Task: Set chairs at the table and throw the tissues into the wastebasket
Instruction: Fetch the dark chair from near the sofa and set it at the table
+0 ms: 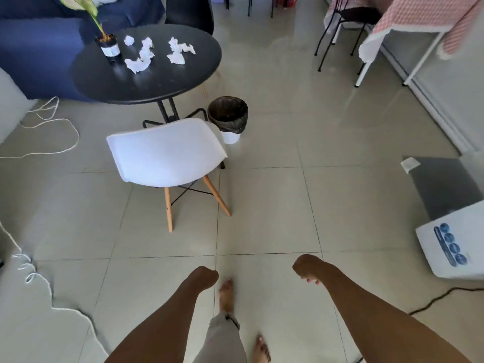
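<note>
A white chair (167,153) with wooden legs stands at the near side of the round black table (167,82), its back toward me. Several crumpled white tissues (142,56) lie on the tabletop. A black chair (190,14) stands behind the table. The wastebasket (228,115), white with a dark liner, sits on the floor right of the table's foot. My left hand (205,277) and my right hand (306,267) hang low over the floor, well short of the white chair, fingers curled, nothing in them.
A potted plant (108,47) stands on the table's left part. A blue sofa (39,48) is behind it. White cords (52,127) lie on the floor at left. A white appliance (453,247) and a black cable are at right, a cloth-covered table (419,24) far right.
</note>
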`<state>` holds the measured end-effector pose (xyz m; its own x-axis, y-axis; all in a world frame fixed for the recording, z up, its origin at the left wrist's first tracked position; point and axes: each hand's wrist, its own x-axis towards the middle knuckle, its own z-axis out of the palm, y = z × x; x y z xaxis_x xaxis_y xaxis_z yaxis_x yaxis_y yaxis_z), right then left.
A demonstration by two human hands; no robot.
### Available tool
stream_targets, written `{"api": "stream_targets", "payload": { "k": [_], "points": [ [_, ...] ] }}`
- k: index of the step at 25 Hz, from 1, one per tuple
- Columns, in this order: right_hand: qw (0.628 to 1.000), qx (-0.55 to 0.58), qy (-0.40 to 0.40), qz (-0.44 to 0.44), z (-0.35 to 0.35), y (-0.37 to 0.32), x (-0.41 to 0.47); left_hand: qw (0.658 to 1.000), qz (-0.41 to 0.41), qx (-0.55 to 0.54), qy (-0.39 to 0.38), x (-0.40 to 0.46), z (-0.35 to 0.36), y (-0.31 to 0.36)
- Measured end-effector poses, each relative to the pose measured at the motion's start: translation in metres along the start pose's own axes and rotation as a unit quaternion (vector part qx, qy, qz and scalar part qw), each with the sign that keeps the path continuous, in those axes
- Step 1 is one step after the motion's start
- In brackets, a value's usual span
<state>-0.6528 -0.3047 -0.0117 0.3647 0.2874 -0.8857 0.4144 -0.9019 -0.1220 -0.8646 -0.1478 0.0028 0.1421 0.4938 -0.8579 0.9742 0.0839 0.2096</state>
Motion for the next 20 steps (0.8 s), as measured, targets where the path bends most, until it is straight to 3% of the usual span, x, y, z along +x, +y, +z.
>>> {"api": "stream_targets", "payload": {
  "k": [5, 9, 13, 16, 20],
  "points": [
    [0.997, 0.055, 0.032, 0.033, 0.000, 0.066, -0.006, 0.989, 0.054, 0.136, -0.011, -0.002, 0.034, 0.064],
    [0.986, 0.155, 0.026, 0.056, -0.039, 0.090, 0.019, 0.972, 0.088, 0.215, -0.028, 0.018, 0.035, 0.143],
    [0.929, 0.360, 0.050, 0.078, -0.131, 0.088, 0.062, 0.975, 0.099, 0.196, -0.038, 0.051, 0.013, 0.243],
    [0.880, 0.460, 0.080, 0.083, -0.219, 0.078, 0.097, 0.992, 0.072, 0.101, -0.038, 0.074, -0.020, 0.325],
    [0.877, 0.466, 0.093, 0.070, -0.318, 0.074, 0.126, 0.993, 0.091, 0.067, -0.029, 0.098, -0.060, 0.423]
  ]
}}
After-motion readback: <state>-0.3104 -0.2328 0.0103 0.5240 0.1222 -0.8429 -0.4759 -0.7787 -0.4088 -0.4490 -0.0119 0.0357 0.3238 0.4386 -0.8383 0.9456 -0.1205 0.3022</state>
